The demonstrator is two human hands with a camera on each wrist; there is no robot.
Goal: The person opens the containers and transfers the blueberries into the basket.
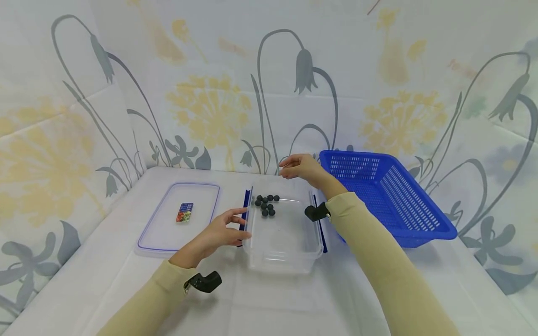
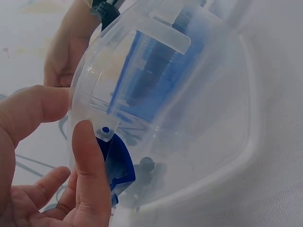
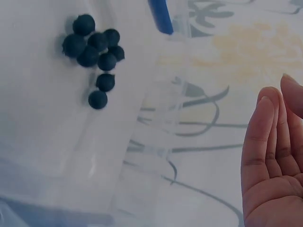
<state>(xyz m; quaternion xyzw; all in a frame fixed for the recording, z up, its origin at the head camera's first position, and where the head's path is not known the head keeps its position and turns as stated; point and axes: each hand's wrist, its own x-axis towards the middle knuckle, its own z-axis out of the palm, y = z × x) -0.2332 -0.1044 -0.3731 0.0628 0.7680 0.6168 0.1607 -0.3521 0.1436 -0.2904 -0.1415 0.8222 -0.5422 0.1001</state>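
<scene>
A clear plastic box [image 1: 283, 238] with blue side latches stands on the white table. Several small dark blue balls [image 3: 97, 42], some with a tiny point, lie clustered on its floor toward the far left. My left hand [image 1: 220, 232] holds the box's left side; in the left wrist view its thumb [image 2: 90, 165] lies by the blue latch [image 2: 118, 163] and the index fingertip touches the rim. Beyond the far edge of the box, my right hand [image 1: 303, 169] is raised, fingers nearly straight and close together. Nothing shows between its fingers [image 3: 265, 137] and thumb.
To the left lies a clear lid [image 1: 161, 238] with a blue-violet seal and a colourful label [image 1: 184, 212]. A blue perforated basket [image 1: 403, 200] stands to the right, partly behind the right forearm. A flower-patterned cloth [image 1: 235, 70] hangs behind the table.
</scene>
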